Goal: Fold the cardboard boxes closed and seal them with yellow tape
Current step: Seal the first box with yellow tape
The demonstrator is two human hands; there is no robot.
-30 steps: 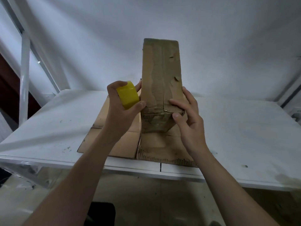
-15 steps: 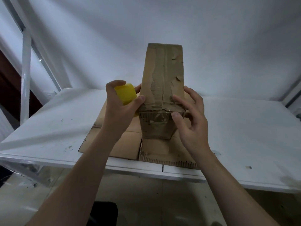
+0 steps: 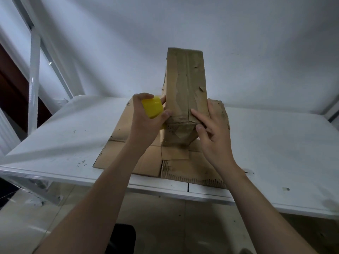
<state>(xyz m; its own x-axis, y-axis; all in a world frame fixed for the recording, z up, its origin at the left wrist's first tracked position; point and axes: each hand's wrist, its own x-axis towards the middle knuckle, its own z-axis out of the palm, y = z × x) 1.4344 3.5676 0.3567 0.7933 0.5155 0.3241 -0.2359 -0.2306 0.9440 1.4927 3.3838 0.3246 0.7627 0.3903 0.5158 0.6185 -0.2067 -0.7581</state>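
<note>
Your left grip [image 3: 145, 123] is curled round the yellow tape roll [image 3: 153, 107], and your thumb tip touches the left edge of the cardboard box [image 3: 186, 85]. Your right grip [image 3: 214, 136] is spread out. Its fingers [image 3: 197, 115] lie mostly straight on the front of the box, and the thumb sits at the fold near the low end.

The box is tall and thin. It stands on end and leans away from you, with its low end on the flat cardboard [image 3: 110, 154] that lies on the white desk [image 3: 73, 136]. The roll is right beside the box, at the low corner.

I think you are about to start a strip of tape here. I cannot see a loose end of tape, so find it first. Stick that end down flat on the low end of the box and rub it with your left thumb. Press hard with your right fingers so the flaps stay shut and the box does not tip. Then pull the roll slowly and straight along the line down the middle. The box looks old and torn, so go gently, or the tape may rip the paper skin.
</note>
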